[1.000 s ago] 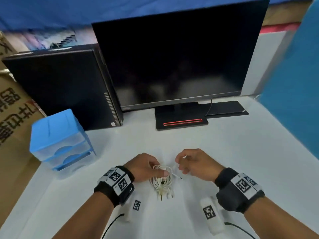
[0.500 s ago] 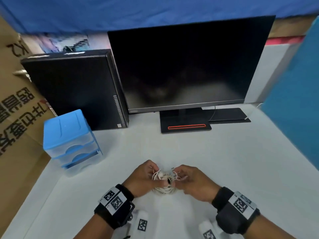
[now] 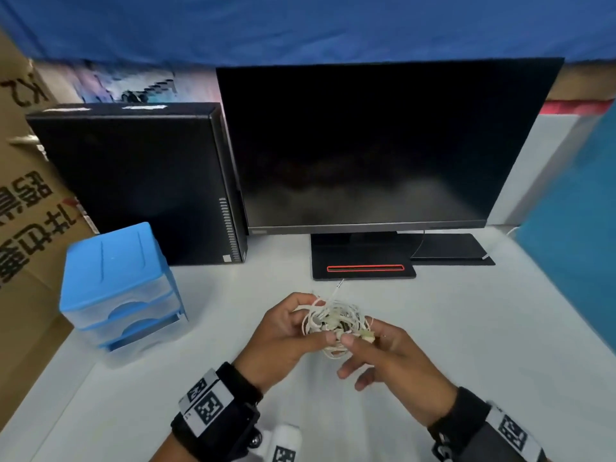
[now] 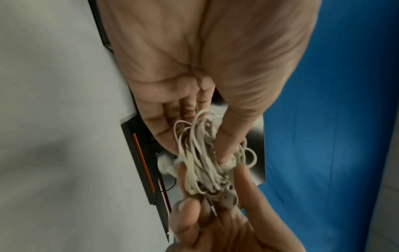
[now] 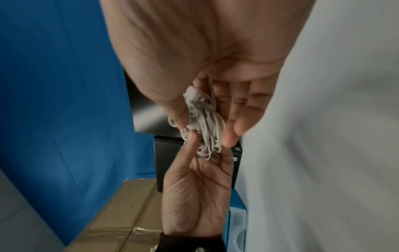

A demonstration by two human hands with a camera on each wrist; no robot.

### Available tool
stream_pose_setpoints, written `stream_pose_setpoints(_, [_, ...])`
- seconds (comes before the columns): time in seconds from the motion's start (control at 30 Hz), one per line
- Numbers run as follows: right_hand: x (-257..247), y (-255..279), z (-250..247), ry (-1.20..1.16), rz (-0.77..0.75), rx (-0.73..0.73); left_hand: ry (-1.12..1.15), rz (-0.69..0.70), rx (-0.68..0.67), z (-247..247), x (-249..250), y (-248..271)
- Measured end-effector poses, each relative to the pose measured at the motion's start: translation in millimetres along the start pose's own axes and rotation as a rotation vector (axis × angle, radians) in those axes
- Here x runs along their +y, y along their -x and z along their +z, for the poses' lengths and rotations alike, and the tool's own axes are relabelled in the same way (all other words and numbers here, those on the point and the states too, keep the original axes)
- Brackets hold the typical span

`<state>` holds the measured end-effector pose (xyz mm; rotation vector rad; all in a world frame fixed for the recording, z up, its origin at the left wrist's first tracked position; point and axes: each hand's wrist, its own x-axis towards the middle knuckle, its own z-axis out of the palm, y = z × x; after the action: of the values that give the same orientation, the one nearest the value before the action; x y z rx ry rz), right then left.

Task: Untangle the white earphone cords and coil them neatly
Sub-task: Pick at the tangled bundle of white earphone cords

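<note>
Both hands (image 3: 283, 331) (image 3: 390, 358) grip cord tangle (image 3: 336, 323); box "K2" (image 3: 25, 95).

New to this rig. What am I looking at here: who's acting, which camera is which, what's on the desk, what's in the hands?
No robot: a person works bare-handed, with a camera strapped on each wrist and one on the head. The wide picture is the head view; the two close ones look along each hand.

On the white desk stand a monitor, a black computer case and a small blue drawer unit.

Both hands hold one tangled bundle of white earphone cords above the desk. The left hand grips it between thumb and fingers; the right hand pinches its other side.
</note>
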<state>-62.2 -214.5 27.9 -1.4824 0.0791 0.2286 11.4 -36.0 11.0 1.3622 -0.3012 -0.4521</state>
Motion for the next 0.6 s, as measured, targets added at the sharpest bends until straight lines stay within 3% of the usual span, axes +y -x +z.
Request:
stream_pose_setpoints(0.27, [24.2,-8.9,-1.4,0.0,0.091,0.057,-0.119,-0.011,-0.008,-3.1,-26.4,5.3])
stream_pose_setpoints(0.47, [23.9,-8.2,-3.1,0.045,0.05,0.062,-0.053,-0.03,-0.042,-1.4,-20.2,2.2])
stream_pose_setpoints(0.6, [20.7,-5.2,-7.1,0.137,-0.004,0.148,0.0,-0.057,-0.055,4.5,-18.4,2.9])
